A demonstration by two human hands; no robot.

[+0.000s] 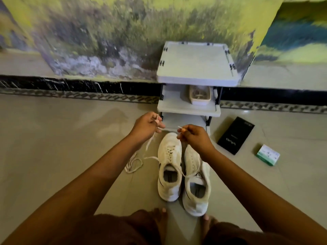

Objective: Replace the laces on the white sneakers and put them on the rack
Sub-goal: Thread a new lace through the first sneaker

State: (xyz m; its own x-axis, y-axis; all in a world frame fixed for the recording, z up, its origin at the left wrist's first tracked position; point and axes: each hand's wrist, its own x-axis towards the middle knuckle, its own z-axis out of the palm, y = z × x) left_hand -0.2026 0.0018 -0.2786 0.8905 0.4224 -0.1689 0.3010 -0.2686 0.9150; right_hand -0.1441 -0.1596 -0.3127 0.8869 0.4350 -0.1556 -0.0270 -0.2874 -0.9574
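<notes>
Left hand (147,125): pinching one end of a white lace (149,142), which is trailing down to a loose coil on the floor (53,138).
Right hand (195,137): pinching the lace's other tip.
Sneakers (184,174): sitting side by side below both hands, toes facing the rack (196,68).
Nearby: a black box (235,135) and a small green carton (268,155) are lying to the right.
</notes>
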